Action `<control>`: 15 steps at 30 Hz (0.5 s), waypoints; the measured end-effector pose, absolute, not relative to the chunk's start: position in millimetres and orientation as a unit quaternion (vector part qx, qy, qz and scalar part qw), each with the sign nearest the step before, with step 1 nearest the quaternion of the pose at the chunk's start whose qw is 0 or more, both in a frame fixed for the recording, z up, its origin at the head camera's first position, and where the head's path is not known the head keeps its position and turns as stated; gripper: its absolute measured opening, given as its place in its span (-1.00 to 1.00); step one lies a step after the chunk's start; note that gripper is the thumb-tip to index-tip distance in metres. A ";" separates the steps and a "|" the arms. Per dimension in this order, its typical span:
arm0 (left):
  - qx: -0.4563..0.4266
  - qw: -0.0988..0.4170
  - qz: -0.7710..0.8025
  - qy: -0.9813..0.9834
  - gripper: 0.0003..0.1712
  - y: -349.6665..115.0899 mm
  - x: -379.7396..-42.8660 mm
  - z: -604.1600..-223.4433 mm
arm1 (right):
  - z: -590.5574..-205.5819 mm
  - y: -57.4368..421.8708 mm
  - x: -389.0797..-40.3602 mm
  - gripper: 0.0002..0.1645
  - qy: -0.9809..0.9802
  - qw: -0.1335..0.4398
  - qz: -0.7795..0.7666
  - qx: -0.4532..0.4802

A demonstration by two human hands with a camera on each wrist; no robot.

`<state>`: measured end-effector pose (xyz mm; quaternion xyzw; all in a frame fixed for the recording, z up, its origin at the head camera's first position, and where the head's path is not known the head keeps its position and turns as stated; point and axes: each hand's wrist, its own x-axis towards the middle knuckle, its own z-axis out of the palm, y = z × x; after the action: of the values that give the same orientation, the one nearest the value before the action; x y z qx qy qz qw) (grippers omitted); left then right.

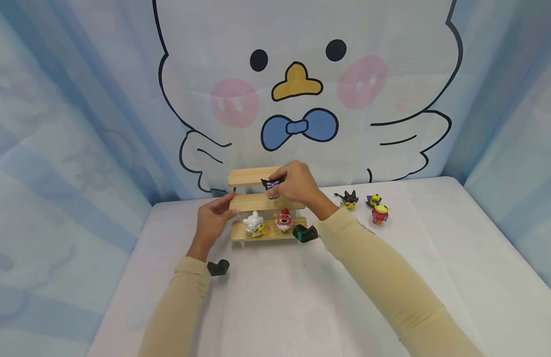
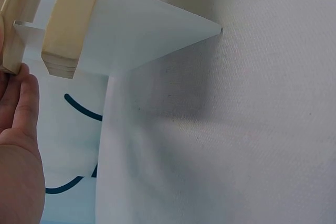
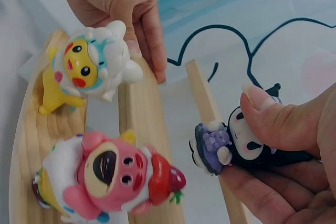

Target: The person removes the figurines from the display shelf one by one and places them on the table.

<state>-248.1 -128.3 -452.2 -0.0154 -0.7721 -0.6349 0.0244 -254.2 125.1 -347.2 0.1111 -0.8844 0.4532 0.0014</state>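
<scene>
My right hand (image 1: 298, 182) pinches a black-hooded figurine in a purple dress (image 3: 239, 142) by its head, thumb in front and fingers behind. It holds the figurine over the middle step of a three-step wooden display shelf (image 1: 246, 202). My left hand (image 1: 213, 218) grips the left end of that step, with the thumb at the front and the fingers behind. On the lowest step stand a yellow figurine with a white hood (image 3: 86, 66) and a pink bear figurine with a red hat (image 3: 115, 174). In the left wrist view, fingers (image 2: 26, 98) touch the wood's end.
Right of the shelf on the white table (image 1: 275, 307) are a yellow figurine with black ears (image 1: 349, 200), a small purple and yellow figurine (image 1: 373, 200) and a red and yellow one (image 1: 380, 214). A printed curtain (image 1: 298, 29) hangs behind.
</scene>
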 end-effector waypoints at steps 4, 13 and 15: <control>-0.009 0.025 -0.631 -0.775 -0.41 -128.4 -247.9 -450.7 | -344.9 132.6 -252.0 -0.58 -0.883 -0.005 0.457 0.105; -0.011 0.028 -0.631 -0.775 -0.42 -126.8 -245.8 -448.8 | -345.6 149.3 -248.1 -0.57 -0.882 0.003 0.460 0.104; -0.010 0.028 -0.631 -0.775 -0.42 -126.1 -245.3 -448.8 | -345.5 153.2 -247.2 -0.57 -0.883 0.008 0.457 0.105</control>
<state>-245.3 -126.1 -448.8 -0.0103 -0.7751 -0.6311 0.0279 -247.2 153.2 -345.5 0.1046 -0.8833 0.4569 0.0081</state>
